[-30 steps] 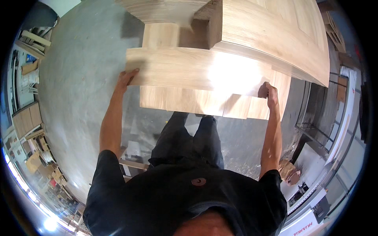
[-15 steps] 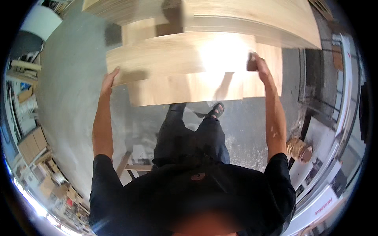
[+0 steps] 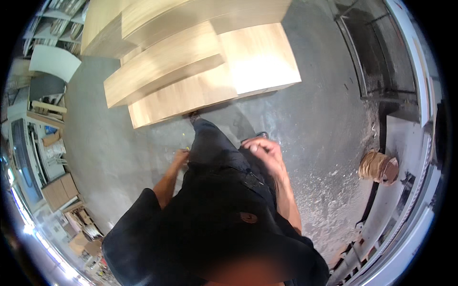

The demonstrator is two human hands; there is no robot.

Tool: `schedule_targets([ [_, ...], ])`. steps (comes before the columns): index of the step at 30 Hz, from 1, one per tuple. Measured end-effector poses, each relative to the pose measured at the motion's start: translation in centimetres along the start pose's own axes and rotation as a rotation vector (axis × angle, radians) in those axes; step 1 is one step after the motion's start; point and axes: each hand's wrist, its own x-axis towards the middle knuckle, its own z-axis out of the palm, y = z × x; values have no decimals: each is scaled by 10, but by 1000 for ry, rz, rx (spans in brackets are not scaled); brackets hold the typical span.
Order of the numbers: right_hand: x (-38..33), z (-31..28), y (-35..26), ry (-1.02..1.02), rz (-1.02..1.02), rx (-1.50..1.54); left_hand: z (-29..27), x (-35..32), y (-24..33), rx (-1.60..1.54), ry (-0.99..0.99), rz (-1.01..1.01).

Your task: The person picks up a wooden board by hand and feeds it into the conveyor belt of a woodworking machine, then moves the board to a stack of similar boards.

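My left hand (image 3: pixel 181 157) hangs low beside my left thigh, its fingers partly hidden by my trousers. A tiny yellow spot shows at its fingertips; I cannot make out what it is. In front of my right hip, my right hand (image 3: pixel 265 151) is curled with the fingers drawn together; whatever it may hold is hidden. Neither hand touches the pale wood-grain boards beyond my feet. A long narrow board (image 3: pixel 162 64) lies slantwise over a lower, wider panel (image 3: pixel 183 93). To its right is a brightly lit panel (image 3: pixel 260 55).
Larger wooden pieces (image 3: pixel 191 16) rise behind the boards. A dark metal frame (image 3: pixel 377 57) stands at the far right, with a brown roll (image 3: pixel 379 167) nearer me. Shelves and offcuts (image 3: pixel 83 217) line the left side. The grey floor (image 3: pixel 319 124) is scuffed with white specks.
Both hands have left the narrow board and come down to my body. The brown block my right hand held is out of sight. My view has turned, and the boards sit further left.
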Motion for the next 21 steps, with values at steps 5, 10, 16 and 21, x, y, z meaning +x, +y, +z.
schedule_targets([
  [5, -59, -26, -120, -366, -709, 342, 104, -13, 123, -15, 19, 561],
  [10, -79, -80, -195, -414, -1010, 665, 165, -41, 293, 24, -125, 358],
  [16, -91, -196, -258, -416, -1243, 670, 244, 72, 292, 226, -213, 546],
  [21, -72, -313, -310, -380, -1404, 574, 267, 79, 402, 208, -358, 375],
])
